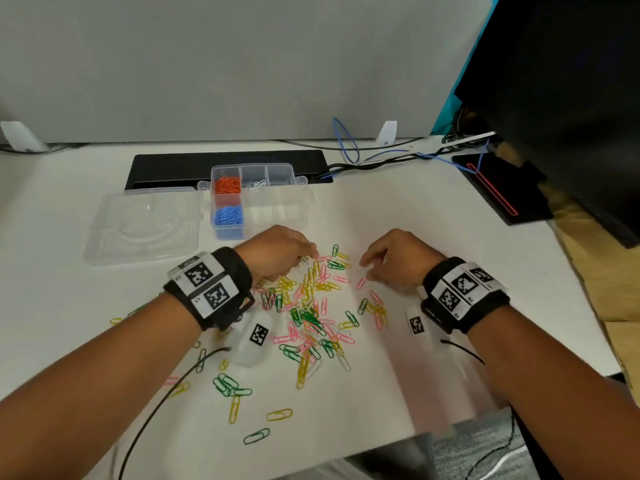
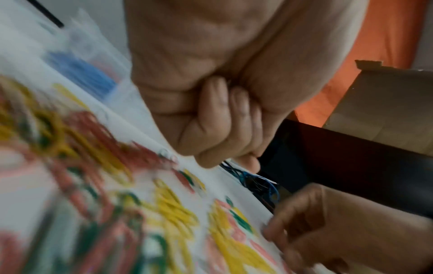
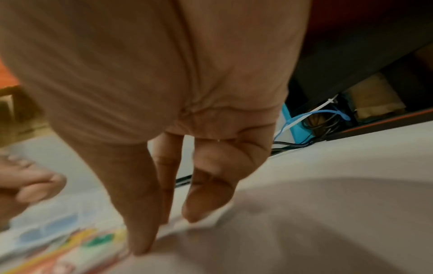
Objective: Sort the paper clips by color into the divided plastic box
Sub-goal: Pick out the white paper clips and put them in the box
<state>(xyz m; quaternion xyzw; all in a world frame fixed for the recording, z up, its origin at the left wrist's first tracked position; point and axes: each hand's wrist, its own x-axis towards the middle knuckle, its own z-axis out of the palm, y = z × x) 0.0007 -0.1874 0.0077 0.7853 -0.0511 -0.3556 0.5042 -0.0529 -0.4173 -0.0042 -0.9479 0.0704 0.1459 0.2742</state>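
Observation:
A loose pile of pink, yellow, green and white paper clips lies on the white table. Behind it stands the clear divided box, holding orange clips, blue clips and a few white clips. My left hand is at the pile's far left edge with its fingers curled, and white clip ends stick out at its fingertips. My right hand reaches down at the pile's far right with fairly straight fingers touching the table, just beyond a pink clip.
The box's clear lid lies to its left. A black cable slot and blue and black cables run along the back. A black monitor base sits at the right. Stray clips lie near the front edge.

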